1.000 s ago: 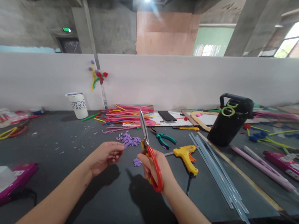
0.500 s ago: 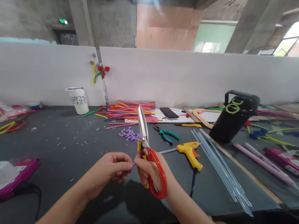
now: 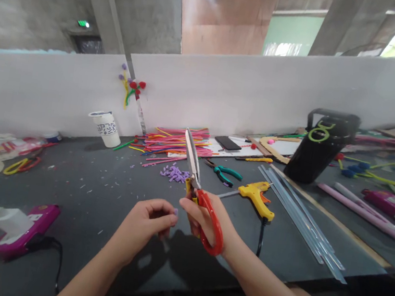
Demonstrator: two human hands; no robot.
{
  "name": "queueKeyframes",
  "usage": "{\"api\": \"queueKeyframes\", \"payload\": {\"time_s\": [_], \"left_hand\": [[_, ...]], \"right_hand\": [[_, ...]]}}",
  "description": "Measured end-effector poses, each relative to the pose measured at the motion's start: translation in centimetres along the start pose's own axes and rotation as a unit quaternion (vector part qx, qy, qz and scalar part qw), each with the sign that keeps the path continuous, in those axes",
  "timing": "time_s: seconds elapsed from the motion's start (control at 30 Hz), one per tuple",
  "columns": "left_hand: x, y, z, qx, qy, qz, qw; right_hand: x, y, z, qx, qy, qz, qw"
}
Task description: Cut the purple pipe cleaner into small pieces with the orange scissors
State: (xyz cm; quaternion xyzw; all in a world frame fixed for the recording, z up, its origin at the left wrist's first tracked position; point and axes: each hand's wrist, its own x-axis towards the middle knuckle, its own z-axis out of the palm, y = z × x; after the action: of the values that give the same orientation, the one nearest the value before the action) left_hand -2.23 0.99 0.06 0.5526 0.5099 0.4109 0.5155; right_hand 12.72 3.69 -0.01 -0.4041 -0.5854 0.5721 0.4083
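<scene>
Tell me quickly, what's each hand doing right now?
Left hand: closed in a pinch, holding a small purple piece at the fingertips.
Right hand: closed around red-handled scissors, blades pointing up.

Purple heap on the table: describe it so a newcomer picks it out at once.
On the dark table, find the bundle of long, mostly pink strips by the white partition. Just on its near side, left of the scissors in the right hand, lies the purple heap. Unlike the strips, it is all short, loose, single-coloured pieces.
</scene>
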Motion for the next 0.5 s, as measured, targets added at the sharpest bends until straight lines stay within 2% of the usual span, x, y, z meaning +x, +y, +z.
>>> {"api": "queueKeyframes", "payload": {"time_s": [0.13,0.37,0.5], "left_hand": [[-0.24,0.16,-0.10,-0.039,0.029,0.018,0.999],[-0.27,-0.11,0.45,-0.082,-0.024,-0.011,0.996],[-0.40,0.10,0.52,-0.101,-0.026,-0.025,0.994]], "right_hand": [[-0.27,-0.48,-0.21,-0.006,-0.020,0.005,1.000],[-0.36,-0.61,-0.14,-0.027,-0.049,0.004,0.998],[-0.45,-0.76,-0.26,-0.036,-0.049,0.009,0.998]]}}
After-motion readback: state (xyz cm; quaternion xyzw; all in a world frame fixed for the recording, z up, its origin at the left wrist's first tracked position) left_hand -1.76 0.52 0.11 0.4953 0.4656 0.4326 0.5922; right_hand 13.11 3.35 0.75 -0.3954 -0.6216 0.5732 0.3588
